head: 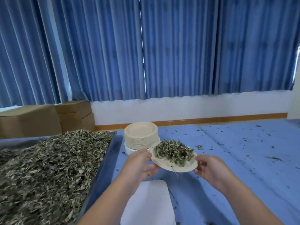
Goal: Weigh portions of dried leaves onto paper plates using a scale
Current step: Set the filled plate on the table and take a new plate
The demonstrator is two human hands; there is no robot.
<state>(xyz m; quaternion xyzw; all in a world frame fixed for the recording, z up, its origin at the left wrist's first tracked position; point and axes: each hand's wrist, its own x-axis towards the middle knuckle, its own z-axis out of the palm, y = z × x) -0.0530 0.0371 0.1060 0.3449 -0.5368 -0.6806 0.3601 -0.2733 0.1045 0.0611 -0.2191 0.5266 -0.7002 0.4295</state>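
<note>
A cream paper plate (164, 165) heaped with dried green leaves (173, 151) hangs in the air above the blue table. My left hand (141, 163) grips its left rim and my right hand (211, 169) pinches its right rim. Below the plate lies a white flat scale (149, 203), with nothing on its top. A stack of bare paper plates (141, 135) stands on a white tub just behind the held plate. A large metal tray (103, 166) at the left is piled with dried leaves (48, 168).
Leaf crumbs are scattered over the blue table (243, 151) to the right. Cardboard boxes (40, 119) stand behind the tray at the back left. Blue curtains hang along the far wall.
</note>
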